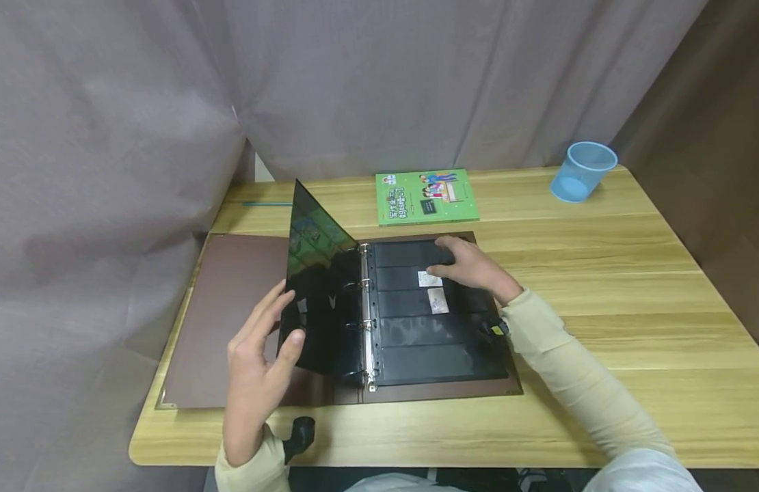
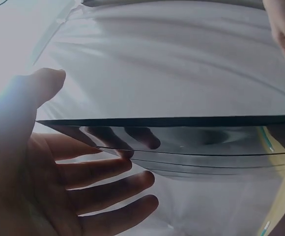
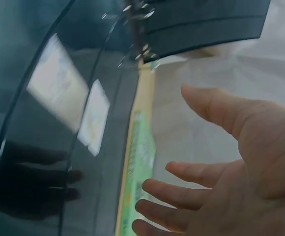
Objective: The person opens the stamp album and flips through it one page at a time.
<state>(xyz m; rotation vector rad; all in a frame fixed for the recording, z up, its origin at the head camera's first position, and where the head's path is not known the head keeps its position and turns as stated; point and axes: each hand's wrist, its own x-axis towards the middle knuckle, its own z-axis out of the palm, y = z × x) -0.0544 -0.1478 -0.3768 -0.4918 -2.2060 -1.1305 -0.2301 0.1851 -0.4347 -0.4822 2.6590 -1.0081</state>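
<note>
A brown ring binder (image 1: 244,307) lies spread on the table, its black pocket page (image 1: 441,362) flat on the right. Two small pale stamp-like pieces (image 1: 437,301) sit in that page's strips. Another glossy black page (image 1: 321,301) stands tilted up from the metal rings (image 1: 367,314). My left hand (image 1: 262,348) is at this page's outer edge, fingers on one side and thumb apart on the other. In the left wrist view the fingers (image 2: 113,189) are extended along the sheet. My right hand (image 1: 472,265) hovers over the flat page beside the pale pieces, fingers spread, holding nothing.
Behind the binder lies a green illustrated book (image 1: 425,198). A light blue cup (image 1: 582,172) stands at the back right corner of the wooden table (image 1: 632,294). A thin teal stick (image 1: 267,203) lies at the back left. Grey curtain (image 1: 367,82) hangs behind.
</note>
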